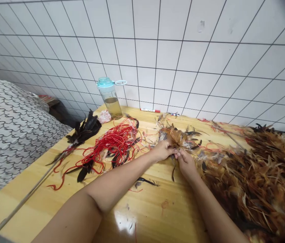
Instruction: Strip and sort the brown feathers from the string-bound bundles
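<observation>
Both my hands meet over the middle of the wooden table. The fingers of my left hand are closed around the base of a brown feather bunch, whose tips fan out away from me. My right hand pinches at the same base, its fingertips touching those of the left. What lies between the fingertips is partly hidden. Loose feathers and fluff surround the bunch. Left of my hands spreads a tangled heap of red string. To the right lies a large pile of brown feathers.
A stick with black feathers at its end lies along the table's left side. A bottle with a blue lid stands at the back beside crumpled tissue. A red-capped marker lies near the tiled wall. Patterned cloth is at left.
</observation>
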